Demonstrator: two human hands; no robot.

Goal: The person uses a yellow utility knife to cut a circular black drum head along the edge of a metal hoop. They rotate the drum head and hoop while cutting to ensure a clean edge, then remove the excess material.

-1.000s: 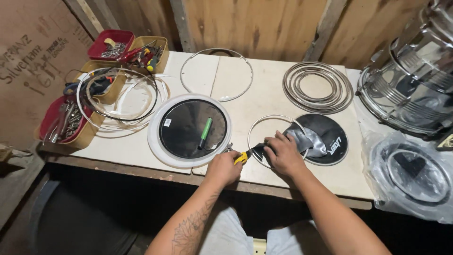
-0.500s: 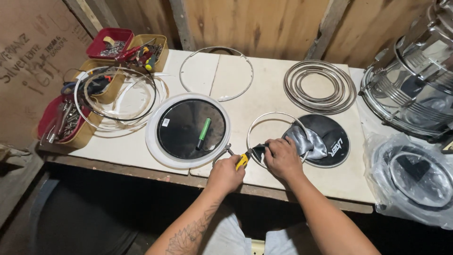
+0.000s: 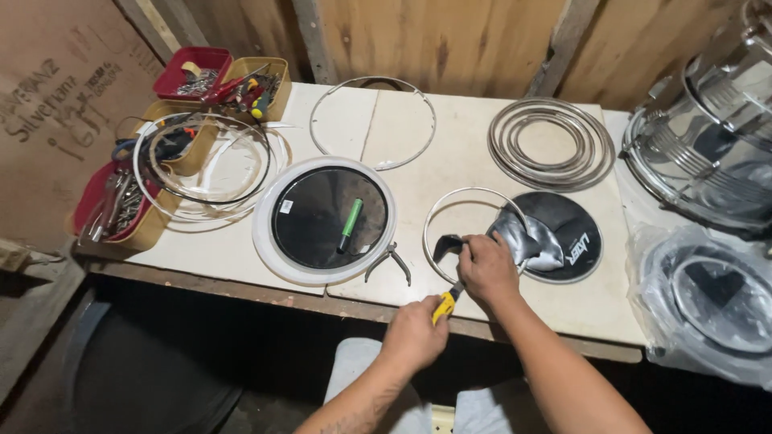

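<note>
**Hands at the front edge of the table**

The left hand (image 3: 414,333) is closed on a yellow-handled tool (image 3: 445,304) at the table edge (image 3: 241,281). The right hand (image 3: 486,269) presses closed fingers on black film (image 3: 523,241) over a thin metal hoop (image 3: 466,233). At 9 o'clock lies a white-rimmed drumhead (image 3: 322,221) with a small white label (image 3: 285,206); bare tabletop lies at 12 o'clock.

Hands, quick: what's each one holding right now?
Left hand: closed around a yellow-handled tool.
Right hand: closed, pressing down on the black film at the metal ring.
</note>
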